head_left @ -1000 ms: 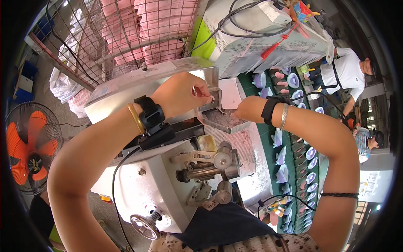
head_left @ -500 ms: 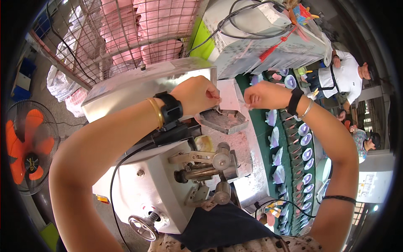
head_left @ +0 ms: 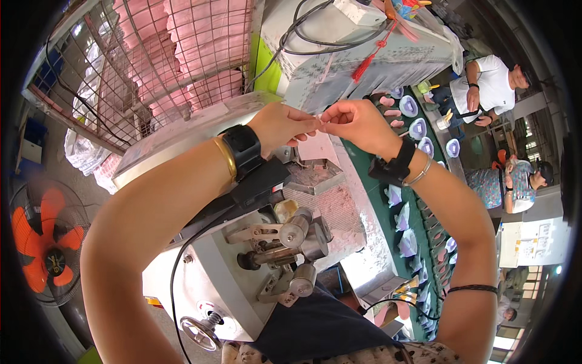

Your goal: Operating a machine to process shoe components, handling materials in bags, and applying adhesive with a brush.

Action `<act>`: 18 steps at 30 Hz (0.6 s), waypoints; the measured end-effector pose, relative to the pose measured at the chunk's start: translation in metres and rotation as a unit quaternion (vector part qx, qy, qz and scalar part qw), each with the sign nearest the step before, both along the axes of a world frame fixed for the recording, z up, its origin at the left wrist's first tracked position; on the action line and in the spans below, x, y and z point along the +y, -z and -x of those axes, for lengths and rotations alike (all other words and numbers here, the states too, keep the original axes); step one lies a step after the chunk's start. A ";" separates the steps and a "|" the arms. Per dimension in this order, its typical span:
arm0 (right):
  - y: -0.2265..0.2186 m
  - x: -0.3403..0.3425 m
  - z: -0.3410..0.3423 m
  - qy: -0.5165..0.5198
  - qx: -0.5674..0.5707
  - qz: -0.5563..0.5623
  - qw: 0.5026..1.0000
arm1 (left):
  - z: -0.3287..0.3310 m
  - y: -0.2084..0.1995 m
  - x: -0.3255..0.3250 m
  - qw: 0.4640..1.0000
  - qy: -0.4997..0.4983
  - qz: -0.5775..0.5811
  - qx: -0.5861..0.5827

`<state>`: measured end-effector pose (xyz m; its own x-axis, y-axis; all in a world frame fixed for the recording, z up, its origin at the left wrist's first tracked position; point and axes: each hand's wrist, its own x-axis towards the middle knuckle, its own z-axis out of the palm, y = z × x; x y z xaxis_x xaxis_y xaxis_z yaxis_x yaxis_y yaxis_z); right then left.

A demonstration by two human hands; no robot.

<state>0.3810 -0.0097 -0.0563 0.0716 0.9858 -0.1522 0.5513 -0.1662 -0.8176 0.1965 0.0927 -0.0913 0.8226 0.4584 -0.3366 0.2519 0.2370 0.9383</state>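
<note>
My left hand (head_left: 282, 125) and my right hand (head_left: 359, 123) meet fingertip to fingertip above the pink-dusted work surface. Both are closed in a pinch, and a tiny pale piece shows between them, too small to name. Just below them sits a small metal tray (head_left: 314, 176) coated with pinkish dust. Closer to me stands a white machine (head_left: 212, 285) with several metal rollers (head_left: 314, 241) and a handwheel (head_left: 202, 333). To the right of my right hand runs a green conveyor belt (head_left: 377, 189), bearing purple-and-white shoe-like pieces (head_left: 407, 242) and pink sole-shaped pieces.
A wire cage (head_left: 182, 60) of stacked pink material stands far left, an orange-bladed fan (head_left: 53, 242) at the left. Beyond my hands is a large grey-white machine box (head_left: 364, 67) with cables. Two people (head_left: 488, 91) are beyond the conveyor at right.
My hands, apart half a second ago, have come together, the right one moving left until the fingertips meet. The whole view has shifted slightly.
</note>
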 end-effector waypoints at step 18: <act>0.029 -0.042 -0.012 -0.305 -0.360 0.224 0.853 | 0.032 0.014 0.010 0.996 0.021 -0.065 0.052</act>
<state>0.3927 -0.0512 -0.0857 -0.1998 0.7277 -0.6561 0.9792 0.1233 -0.1614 0.1641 0.1028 -0.1054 0.8064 0.4685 -0.3609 0.3558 0.1030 0.9289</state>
